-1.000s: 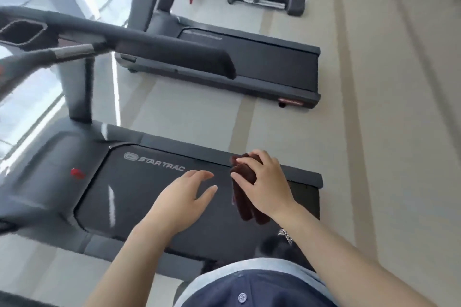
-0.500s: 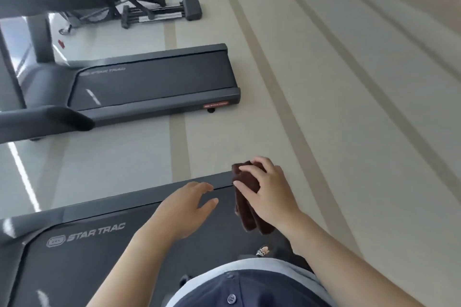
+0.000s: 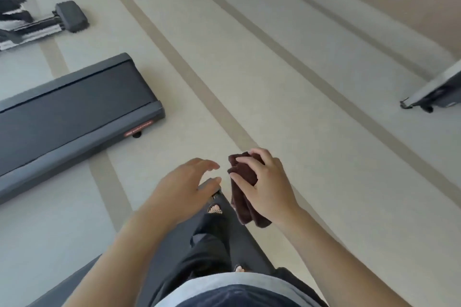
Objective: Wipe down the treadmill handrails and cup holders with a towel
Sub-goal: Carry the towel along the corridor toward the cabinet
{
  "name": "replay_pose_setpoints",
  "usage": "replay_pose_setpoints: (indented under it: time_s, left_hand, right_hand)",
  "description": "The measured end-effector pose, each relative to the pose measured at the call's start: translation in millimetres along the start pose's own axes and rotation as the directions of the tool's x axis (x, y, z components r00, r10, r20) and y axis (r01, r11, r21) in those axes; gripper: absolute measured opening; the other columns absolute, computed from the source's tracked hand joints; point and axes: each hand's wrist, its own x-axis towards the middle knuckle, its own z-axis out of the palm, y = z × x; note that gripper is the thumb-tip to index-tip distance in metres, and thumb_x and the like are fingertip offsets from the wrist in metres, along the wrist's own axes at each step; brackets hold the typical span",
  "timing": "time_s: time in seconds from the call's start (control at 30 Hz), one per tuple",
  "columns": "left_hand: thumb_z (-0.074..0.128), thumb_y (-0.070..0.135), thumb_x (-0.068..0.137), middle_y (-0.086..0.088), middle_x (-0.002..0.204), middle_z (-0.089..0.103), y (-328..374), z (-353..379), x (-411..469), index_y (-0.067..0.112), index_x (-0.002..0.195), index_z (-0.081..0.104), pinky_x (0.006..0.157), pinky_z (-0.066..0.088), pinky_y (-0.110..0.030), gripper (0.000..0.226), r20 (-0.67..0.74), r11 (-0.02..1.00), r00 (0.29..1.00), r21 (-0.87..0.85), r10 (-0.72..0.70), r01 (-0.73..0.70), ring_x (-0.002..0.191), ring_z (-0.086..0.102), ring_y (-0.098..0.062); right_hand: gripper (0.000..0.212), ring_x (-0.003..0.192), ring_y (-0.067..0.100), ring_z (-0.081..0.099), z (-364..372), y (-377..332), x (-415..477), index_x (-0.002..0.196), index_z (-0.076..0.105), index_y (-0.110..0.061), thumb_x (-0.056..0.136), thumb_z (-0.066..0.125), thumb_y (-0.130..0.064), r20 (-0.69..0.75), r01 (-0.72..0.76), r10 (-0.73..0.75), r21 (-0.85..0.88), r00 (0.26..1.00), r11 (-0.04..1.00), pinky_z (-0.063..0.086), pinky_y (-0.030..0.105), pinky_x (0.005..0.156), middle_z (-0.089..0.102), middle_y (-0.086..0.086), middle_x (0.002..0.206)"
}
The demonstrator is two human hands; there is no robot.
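My right hand (image 3: pixel 268 185) grips a folded dark brown towel (image 3: pixel 243 188), which hangs down below the palm. To its left, my left hand (image 3: pixel 185 188) is empty with fingers spread, hovering a little apart from the towel. Beneath the hands lies the rear end of a dark treadmill deck (image 3: pixel 249 242), on which my legs stand. No handrail or cup holder is in view.
Another treadmill deck (image 3: pixel 74 112) lies at the left on the pale striped floor (image 3: pixel 299 107). Exercise machine feet (image 3: pixel 71 16) sit at the top left. The corner of a grey machine base (image 3: pixel 439 92) shows at the right edge, and a beige wall runs along the top right.
The view has swung to the right, away from the treadmill's console and handrail; both have left the frame. The hands keep the same pose, the right still on the towel.
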Motion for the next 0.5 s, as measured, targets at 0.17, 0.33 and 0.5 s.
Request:
replay_pose_setpoints:
  time_s: [0.17, 0.33, 0.5]
  left_hand:
    - [0.042, 0.044, 0.091, 0.01, 0.123, 0.056, -5, -33, 97, 0.03, 0.123, 0.051, 0.085, 0.04, -0.026, 0.036, 0.071, 0.992, 0.991, 0.057, 0.111, -0.115, 0.107, 0.053, -0.01]
    - [0.041, 0.048, 0.09, 0.012, 0.123, 0.056, -9, -59, 190, 0.032, 0.124, 0.05, 0.089, 0.044, -0.031, 0.039, 0.135, 0.972, 0.969, 0.081, 0.208, -0.22, 0.107, 0.053, -0.01]
    - [0.041, 0.046, 0.09, 0.016, 0.128, 0.052, 10, -75, 275, 0.033, 0.125, 0.049, 0.091, 0.044, -0.033, 0.038, 0.226, 0.948, 0.938, 0.122, 0.262, -0.294, 0.109, 0.052, -0.008]
  right_hand:
    - [0.037, 0.103, 0.023, 0.045, -31, 15, 69, 0.116, 0.061, -0.027, 0.085, 0.059, -0.047, -0.075, -0.096, 0.093, -0.034, 0.993, 0.995, 0.04, 0.029, 0.09, 0.046, -0.007, 0.126]
    - [0.036, 0.101, 0.022, 0.045, -52, 33, 138, 0.115, 0.061, -0.028, 0.085, 0.059, -0.047, -0.183, -0.165, 0.162, -0.001, 0.97, 0.986, 0.037, 0.026, 0.088, 0.046, -0.007, 0.125]
    - [0.034, 0.1, 0.019, 0.046, -75, 70, 188, 0.113, 0.062, -0.029, 0.084, 0.061, -0.046, -0.267, -0.261, 0.261, 0.038, 0.928, 0.965, 0.032, 0.023, 0.087, 0.046, -0.011, 0.124]
